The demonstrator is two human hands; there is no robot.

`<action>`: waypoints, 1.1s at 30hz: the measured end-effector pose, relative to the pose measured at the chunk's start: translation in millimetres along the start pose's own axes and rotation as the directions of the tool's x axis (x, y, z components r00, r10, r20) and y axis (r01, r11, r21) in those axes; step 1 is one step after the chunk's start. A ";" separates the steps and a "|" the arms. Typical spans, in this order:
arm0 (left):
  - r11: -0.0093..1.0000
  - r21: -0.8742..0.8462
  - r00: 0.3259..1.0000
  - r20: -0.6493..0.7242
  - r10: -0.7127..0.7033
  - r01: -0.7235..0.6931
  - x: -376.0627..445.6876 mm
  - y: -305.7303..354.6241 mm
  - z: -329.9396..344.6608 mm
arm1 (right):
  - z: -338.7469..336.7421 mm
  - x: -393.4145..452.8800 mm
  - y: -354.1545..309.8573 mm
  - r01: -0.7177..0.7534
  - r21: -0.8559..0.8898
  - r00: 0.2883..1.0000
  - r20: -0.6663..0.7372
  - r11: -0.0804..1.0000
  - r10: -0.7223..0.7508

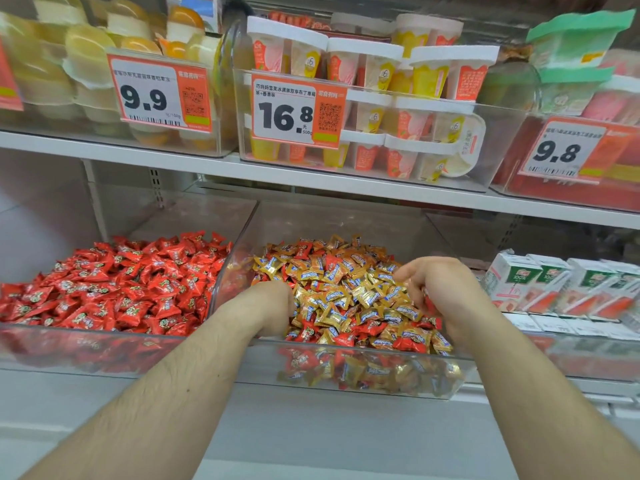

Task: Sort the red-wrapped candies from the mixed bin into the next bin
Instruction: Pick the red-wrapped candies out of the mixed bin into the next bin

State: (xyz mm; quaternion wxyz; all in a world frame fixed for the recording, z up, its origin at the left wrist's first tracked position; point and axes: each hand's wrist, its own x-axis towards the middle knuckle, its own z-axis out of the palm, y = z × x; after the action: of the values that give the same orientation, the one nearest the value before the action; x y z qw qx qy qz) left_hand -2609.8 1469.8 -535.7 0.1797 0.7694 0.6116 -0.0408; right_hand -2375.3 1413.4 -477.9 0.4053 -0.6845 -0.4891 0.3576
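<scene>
Both hands in the mixed bin (pixel 346 344): right hand (pixel 436 289) gripping red candies (pixel 429 301) for the left bin (pixel 104 336), left hand (pixel 273 303) fingers hidden.

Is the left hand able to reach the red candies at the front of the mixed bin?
Probably yes. The left hand is already inside the mixed bin, and the red candies lie uncovered nearby.

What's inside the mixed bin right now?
The mixed bin holds mostly gold-wrapped candies with red-wrapped candies scattered near its front. Both hands are in it: left hand, right hand. Deeper layers and the left fingertips are covered.
</scene>
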 end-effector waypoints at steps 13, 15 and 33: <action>0.982 0.179 0.974 0.208 -0.091 0.054 5.8 20.0 4.2 | 2.5 -2.5 11.1 0.190 -0.862 0.949 0.285 0.470 0.139; 0.984 0.171 0.974 0.212 -0.086 0.050 6.4 19.8 4.1 | 0.7 -2.2 10.0 0.187 -0.830 0.957 0.274 0.525 0.092; 0.995 -0.058 0.993 0.091 -0.077 0.082 -3.3 20.0 -10.9 | 42.3 3.4 8.4 0.376 -0.652 0.917 0.362 0.659 -0.165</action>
State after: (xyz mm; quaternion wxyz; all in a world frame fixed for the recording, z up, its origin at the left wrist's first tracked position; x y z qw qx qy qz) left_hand -2593.2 1466.6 -520.1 0.2285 0.7360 0.6341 -0.0634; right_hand -2408.7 1423.7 -503.4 0.0883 -0.6499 -0.7362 0.1668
